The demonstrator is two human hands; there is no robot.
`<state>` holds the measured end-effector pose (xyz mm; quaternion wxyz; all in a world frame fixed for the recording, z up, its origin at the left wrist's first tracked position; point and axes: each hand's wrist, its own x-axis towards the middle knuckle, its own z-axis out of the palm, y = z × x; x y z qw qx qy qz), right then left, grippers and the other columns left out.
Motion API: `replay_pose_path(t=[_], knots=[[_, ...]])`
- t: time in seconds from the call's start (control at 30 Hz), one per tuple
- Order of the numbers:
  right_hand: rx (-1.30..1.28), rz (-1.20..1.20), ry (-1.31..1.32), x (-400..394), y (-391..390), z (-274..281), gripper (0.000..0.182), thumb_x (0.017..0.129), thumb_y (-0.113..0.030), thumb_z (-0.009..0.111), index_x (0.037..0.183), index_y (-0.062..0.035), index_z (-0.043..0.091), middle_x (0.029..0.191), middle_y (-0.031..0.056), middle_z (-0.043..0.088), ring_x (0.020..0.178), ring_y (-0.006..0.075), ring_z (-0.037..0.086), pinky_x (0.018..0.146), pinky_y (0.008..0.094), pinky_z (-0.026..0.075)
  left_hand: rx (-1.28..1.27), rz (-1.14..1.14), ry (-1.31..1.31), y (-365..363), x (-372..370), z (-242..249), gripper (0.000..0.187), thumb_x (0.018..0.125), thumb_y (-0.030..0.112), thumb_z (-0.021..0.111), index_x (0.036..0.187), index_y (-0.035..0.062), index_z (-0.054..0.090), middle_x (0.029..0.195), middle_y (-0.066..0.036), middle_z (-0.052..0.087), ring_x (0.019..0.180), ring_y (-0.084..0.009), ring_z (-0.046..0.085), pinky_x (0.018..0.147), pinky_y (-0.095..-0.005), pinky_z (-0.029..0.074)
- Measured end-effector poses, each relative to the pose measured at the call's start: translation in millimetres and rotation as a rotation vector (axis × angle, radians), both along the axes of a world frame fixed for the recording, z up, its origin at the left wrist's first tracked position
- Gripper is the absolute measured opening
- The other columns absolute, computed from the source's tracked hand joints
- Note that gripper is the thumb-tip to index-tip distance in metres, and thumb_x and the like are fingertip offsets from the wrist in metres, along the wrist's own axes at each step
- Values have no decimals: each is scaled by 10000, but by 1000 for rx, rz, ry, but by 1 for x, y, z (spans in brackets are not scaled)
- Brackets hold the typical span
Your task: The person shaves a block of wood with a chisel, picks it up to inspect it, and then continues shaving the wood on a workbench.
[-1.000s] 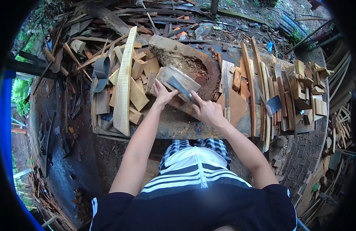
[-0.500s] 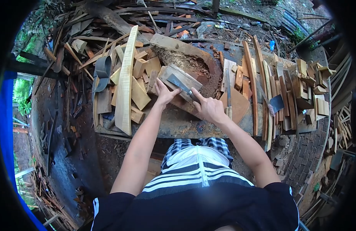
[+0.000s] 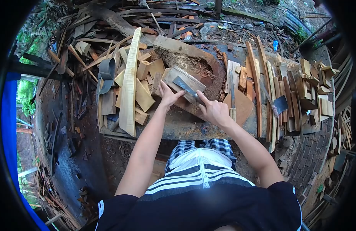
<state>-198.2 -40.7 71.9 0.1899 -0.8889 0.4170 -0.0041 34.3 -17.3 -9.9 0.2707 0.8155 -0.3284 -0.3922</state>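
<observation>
My right hand (image 3: 217, 112) is closed round the handle of a wide chisel (image 3: 184, 85), index finger stretched along it toward the blade. The blade lies flat-looking on top of a pale wooden block (image 3: 191, 78), slanting up and left. At the block's near left edge, my left hand (image 3: 170, 95) grips the wood, with its thumb pointing at the blade. Part of the chisel's handle is hidden in my right hand. Beneath and behind the block is a large, hollowed piece of wood (image 3: 178, 48).
A long pale board (image 3: 131, 84) and offcuts lie left on the workbench (image 3: 174, 129), beside a curled dark strip (image 3: 106, 75). To the right are a narrow tool (image 3: 232, 96), upright-looking strips (image 3: 254, 90), a dark-bladed tool (image 3: 280, 104) and stacked blocks (image 3: 318, 82). Scrap wood piles up behind.
The whole view has shifted slightly. Against the block, the chisel has slid a little to the right and back toward me, along with my right hand. My left hand stays at the block's edge.
</observation>
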Motion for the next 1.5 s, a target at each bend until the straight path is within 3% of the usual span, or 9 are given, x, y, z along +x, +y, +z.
replay_pose_path(t=[0.53,1.1,1.27,1.43,1.47,1.5], knots=[[-77,-12,-40,37,-12,-8,554,913,-352,570,1441,-267,425,677,183,674,618,336,686,535,454,531,-28,-5,-2,3,-4,1,1459,619,525,869,1493,-43,-152,1592,-253,-88,1486,-338,-122,1210,-420,24],[-8,-64,7,-11,11,4,576,901,-362,583,1448,-290,417,681,180,675,597,340,675,522,457,527,-31,6,8,2,-5,1,1411,655,490,857,1498,-40,-144,1590,-262,-90,1490,-323,-119,1208,-415,9],[-48,-79,-47,28,-3,-17,568,912,-365,564,1450,-286,400,718,186,688,643,348,690,543,465,537,5,-14,-20,1,-3,-1,1407,664,485,854,1494,-43,-151,1590,-264,-85,1493,-320,-99,1210,-406,26],[32,-90,3,-7,7,4,556,927,-382,544,1454,-297,391,731,200,686,654,375,683,583,480,539,-84,44,2,4,-16,-6,1269,740,411,820,1507,-52,-79,1600,-245,-17,1498,-319,-19,1216,-399,64],[26,-81,5,-21,9,8,556,927,-382,544,1454,-297,391,731,200,686,654,375,683,583,480,539,-41,87,-56,6,-30,4,1118,801,378,748,1512,-64,7,1603,-218,97,1498,-332,30,1212,-430,86],[43,-82,28,-37,11,11,559,930,-389,540,1460,-303,383,729,207,681,653,382,679,589,484,537,-19,116,-143,7,-43,7,1070,823,372,718,1511,-69,27,1605,-206,108,1500,-314,50,1205,-479,96]])
